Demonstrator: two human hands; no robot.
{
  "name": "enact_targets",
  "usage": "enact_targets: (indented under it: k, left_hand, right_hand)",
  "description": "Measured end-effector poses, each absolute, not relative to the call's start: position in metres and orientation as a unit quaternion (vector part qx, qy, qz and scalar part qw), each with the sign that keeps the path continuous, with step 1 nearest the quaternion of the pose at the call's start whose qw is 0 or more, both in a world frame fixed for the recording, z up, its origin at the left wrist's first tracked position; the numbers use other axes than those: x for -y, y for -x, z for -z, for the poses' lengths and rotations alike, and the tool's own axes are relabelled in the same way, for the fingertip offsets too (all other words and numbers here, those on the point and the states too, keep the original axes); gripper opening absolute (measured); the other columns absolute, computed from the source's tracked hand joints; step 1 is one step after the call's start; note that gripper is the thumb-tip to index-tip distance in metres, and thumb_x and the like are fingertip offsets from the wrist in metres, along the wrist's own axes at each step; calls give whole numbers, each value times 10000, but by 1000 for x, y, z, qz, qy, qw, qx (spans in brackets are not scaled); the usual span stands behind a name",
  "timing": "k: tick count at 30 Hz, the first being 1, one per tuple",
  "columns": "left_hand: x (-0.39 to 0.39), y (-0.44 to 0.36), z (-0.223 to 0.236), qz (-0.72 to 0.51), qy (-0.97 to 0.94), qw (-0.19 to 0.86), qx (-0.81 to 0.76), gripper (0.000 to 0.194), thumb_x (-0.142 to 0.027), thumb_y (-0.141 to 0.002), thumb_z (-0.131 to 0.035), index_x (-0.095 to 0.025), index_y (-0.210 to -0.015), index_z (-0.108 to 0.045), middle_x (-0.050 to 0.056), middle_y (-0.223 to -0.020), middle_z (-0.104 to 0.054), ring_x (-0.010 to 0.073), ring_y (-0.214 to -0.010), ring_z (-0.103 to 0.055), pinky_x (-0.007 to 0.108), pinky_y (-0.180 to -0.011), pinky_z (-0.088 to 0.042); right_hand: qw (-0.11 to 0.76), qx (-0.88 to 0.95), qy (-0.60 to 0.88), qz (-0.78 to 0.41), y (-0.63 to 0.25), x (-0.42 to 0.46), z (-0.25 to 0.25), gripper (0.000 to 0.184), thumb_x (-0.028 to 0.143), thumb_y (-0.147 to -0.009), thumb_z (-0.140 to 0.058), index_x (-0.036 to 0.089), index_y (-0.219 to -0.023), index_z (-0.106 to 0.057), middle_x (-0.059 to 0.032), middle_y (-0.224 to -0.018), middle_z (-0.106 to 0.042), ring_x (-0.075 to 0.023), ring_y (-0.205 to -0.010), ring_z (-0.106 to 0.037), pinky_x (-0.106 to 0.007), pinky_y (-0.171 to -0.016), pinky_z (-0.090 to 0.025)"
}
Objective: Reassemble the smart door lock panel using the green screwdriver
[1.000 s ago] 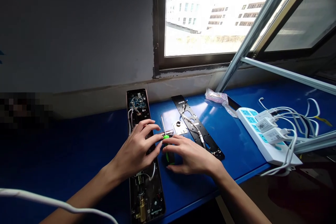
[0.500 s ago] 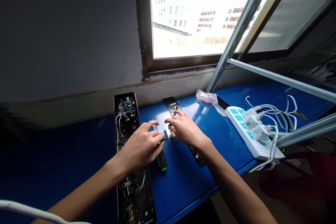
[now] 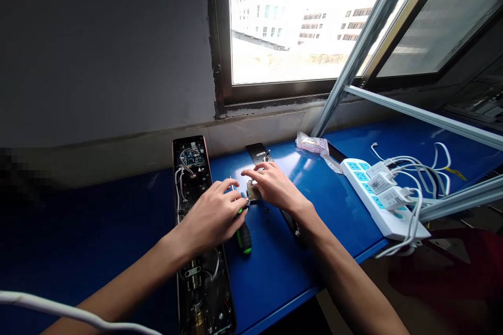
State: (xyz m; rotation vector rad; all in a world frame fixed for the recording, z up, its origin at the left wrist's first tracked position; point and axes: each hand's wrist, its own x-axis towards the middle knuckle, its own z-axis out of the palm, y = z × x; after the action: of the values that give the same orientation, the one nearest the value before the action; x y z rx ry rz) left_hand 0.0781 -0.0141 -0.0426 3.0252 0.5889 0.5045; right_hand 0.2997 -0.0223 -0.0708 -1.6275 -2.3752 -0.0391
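Right hand (image 3: 273, 183) pinching metal plate (image 3: 253, 192), apparently to steady it; left hand (image 3: 214, 214) apart, hold cannot be told, above screwdriver (image 3: 244, 239); open electronics housing (image 3: 206, 285) under left wrist, likely for access.

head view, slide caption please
Left hand over a black-and-green screwdriver, right hand at a flat metal plate, above a glossy blue table.

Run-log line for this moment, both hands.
left hand: over screwdriver, grip unclear | right hand: at metal plate, grip unclear | screwdriver: on blue table | open housing: left of screwdriver
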Motion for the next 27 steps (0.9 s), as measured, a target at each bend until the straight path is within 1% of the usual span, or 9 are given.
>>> enact_targets:
  k: [4,8,10,12,14,16,21,25,27]
  left_hand:
    - [12,-61,34,-232,-953,22,-194,181,-194,-1002,-608,-161,-1101,-756,91,-1071,-775,330,-1215,-618,507,-994,-584]
    - [14,-28,35,-355,-899,43,-254,234,-169,-998,-621,-175,-1208,-724,89,-1162,-744,282,-1245,-597,471,-1076,-545]
    - [18,-11,41,-390,-872,44,-293,243,-143,-999,-596,-190,-1201,-723,85,-1182,-721,272,-1246,-594,470,-1092,-528]
    - [22,2,49,-408,-853,45,-322,253,-130,-1007,-560,-202,-1190,-720,79,-1193,-703,266,-1241,-590,472,-1098,-517]
    - [26,11,56,-418,-843,53,-336,271,-120,-1017,-528,-207,-1201,-707,75,-1192,-695,261,-1244,-582,467,-1095,-515]
    - [30,16,62,-417,-843,63,-333,284,-114,-1023,-508,-206,-1222,-688,73,-1204,-690,261,-1261,-569,466,-1102,-509]
    - [32,26,71,-417,-842,83,-333,298,-101,-1028,-481,-188,-1238,-674,80,-1225,-684,252,-1265,-559,446,-1101,-511]
    - [30,31,74,-427,-833,78,-341,305,-93,-1028,-472,-184,-1217,-693,84,-1211,-682,246,-1243,-567,449,-1095,-516]
    - [29,32,73,-430,-831,77,-344,303,-94,-1023,-478,-188,-1201,-703,86,-1207,-683,251,-1242,-568,462,-1092,-520]
  right_hand:
    - [154,823,546,30,-301,29,54,491,10,-923,-597,215,-1368,-613,-74,-1012,-818,-225,-900,-742,-385,-925,-497]
    - [202,825,526,37,-294,44,33,423,116,-988,-628,219,-1395,-577,-92,-1217,-793,-250,-1044,-745,-393,-928,-523]
    - [257,837,482,27,-282,51,23,373,164,-1006,-637,226,-1371,-590,-74,-1215,-799,-241,-1033,-756,-382,-904,-544]
    - [285,855,432,20,-267,56,16,339,175,-1016,-632,225,-1350,-594,-61,-1231,-794,-227,-1048,-758,-368,-907,-547]
    - [283,876,389,15,-249,58,13,312,174,-1025,-621,226,-1331,-592,-42,-1188,-801,-206,-1013,-760,-350,-890,-544]
    - [268,897,351,10,-231,57,12,336,163,-1032,-607,225,-1359,-561,-34,-1149,-803,-194,-987,-761,-343,-872,-536]
    - [221,921,321,-8,-204,51,18,330,134,-1037,-582,228,-1352,-545,-20,-1087,-802,-190,-951,-768,-345,-825,-520]
    - [192,926,325,-19,-198,48,22,352,121,-1008,-630,227,-1338,-565,-25,-1098,-805,-192,-934,-768,-349,-856,-531]
    - [187,924,332,-25,-198,47,24,312,143,-1003,-649,226,-1300,-600,-33,-1092,-810,-198,-948,-768,-354,-879,-539]
